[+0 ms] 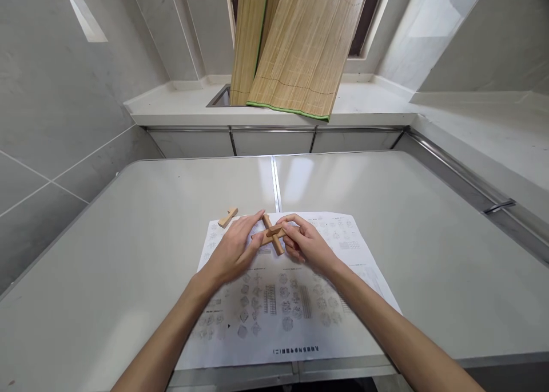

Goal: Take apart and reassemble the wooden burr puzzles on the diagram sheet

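Note:
Several wooden burr-puzzle pieces (277, 245) cross each other between my two hands, above a printed sheet. My left hand (234, 248) grips the left end of the crossed pieces with thumb and fingers. On the other side, my right hand (306, 240) pinches the right end between thumb and fingertips. Part of the joint is covered by my fingers. A loose notched wooden piece (228, 217) lies at the sheet's top left edge, just beyond my left hand. Under both hands spreads the white instruction sheet (295, 335), printed with small diagrams and text.
The pale folding table (429, 254) has a metal seam (275, 180) down its middle. Behind it runs a white counter ledge (171, 109) with a bamboo mat (300, 54) hanging over it. Grey tiled walls (64, 94) stand close on the left, and a metal rail (463, 171) runs along the right.

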A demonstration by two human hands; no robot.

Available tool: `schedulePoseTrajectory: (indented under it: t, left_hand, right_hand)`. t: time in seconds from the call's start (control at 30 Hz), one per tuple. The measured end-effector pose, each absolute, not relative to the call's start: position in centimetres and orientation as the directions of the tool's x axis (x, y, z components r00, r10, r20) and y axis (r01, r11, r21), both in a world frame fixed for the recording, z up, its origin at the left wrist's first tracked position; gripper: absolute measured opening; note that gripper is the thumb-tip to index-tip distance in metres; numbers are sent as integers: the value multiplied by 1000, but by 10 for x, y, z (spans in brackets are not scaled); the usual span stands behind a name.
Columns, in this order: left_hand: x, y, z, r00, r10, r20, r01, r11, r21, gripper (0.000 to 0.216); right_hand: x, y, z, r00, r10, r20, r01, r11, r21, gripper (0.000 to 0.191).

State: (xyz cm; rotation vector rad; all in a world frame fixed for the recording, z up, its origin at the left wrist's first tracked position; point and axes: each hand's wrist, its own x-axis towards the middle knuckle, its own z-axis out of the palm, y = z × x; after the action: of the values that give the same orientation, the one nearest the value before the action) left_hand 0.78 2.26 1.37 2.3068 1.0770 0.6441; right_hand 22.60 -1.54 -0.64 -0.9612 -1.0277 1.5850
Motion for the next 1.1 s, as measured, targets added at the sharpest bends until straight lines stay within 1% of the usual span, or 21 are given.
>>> schedulePoseTrajectory:
  t: [0.07, 0.17, 0.27, 0.37, 0.47, 0.57, 0.67, 0.7, 0.77, 0.83, 0.93, 1.03, 1.1]
  left_hand:
    - [6, 21, 19, 575, 811, 109, 482, -443, 755, 58]
    - [5, 17, 24, 605, 795, 39, 360, -317, 878, 68]
    - [9, 13, 27, 658, 753, -13, 269, -219, 938, 72]
    - [16, 9, 29, 694, 718, -54, 189, -110, 976, 71]
    - [20, 8, 32, 638, 768, -55, 141, -46, 989, 65]
    - [22, 8, 33, 527, 847, -64, 173, -34, 984, 58]
    - [23, 8, 32, 453, 888, -74, 191, -15, 981, 54]
    - [24, 7, 30, 442, 894, -75, 183, -8, 983, 53]
    - [26, 5, 27, 429, 900, -79, 158, 12, 987, 54]
    - [28, 3, 24, 430, 898, -95, 133, 41, 990, 56]
    - [29, 1, 20, 418, 904, -91, 134, 37, 990, 60]
    - [29, 0, 16, 384, 922, -56, 241, -42, 970, 64]
    - [29, -1, 14, 381, 924, -20, 295, -102, 950, 63]
  right_hand:
    - [229, -17, -4, -257, 960, -112, -366, -204, -908, 32]
    - [231, -18, 0, -348, 927, -139, -412, -285, -866, 33]
    - [230, -19, 2, -373, 918, -131, -406, -289, -867, 40]
    - [228, -19, 4, -328, 938, -114, -370, -239, -898, 46]
    - [227, -19, 3, -247, 961, -121, -319, -199, -927, 51]
    - [225, -20, 1, -176, 983, -46, -233, -87, -969, 45]
    - [219, -24, -3, -173, 983, 64, -58, 55, -997, 33]
    - [217, -25, -4, -183, 979, 95, 28, 102, -994, 32]
    - [213, -28, -5, -208, 968, 139, 194, 180, -964, 37]
    - [211, -30, -6, -227, 963, 147, 263, 206, -942, 41]
    - [209, -31, -4, -210, 972, 103, 188, 144, -972, 41]
    - [209, -30, -1, -190, 981, 38, 33, 45, -998, 41]
    - [210, -29, 1, -206, 978, -3, -57, -15, -998, 43]
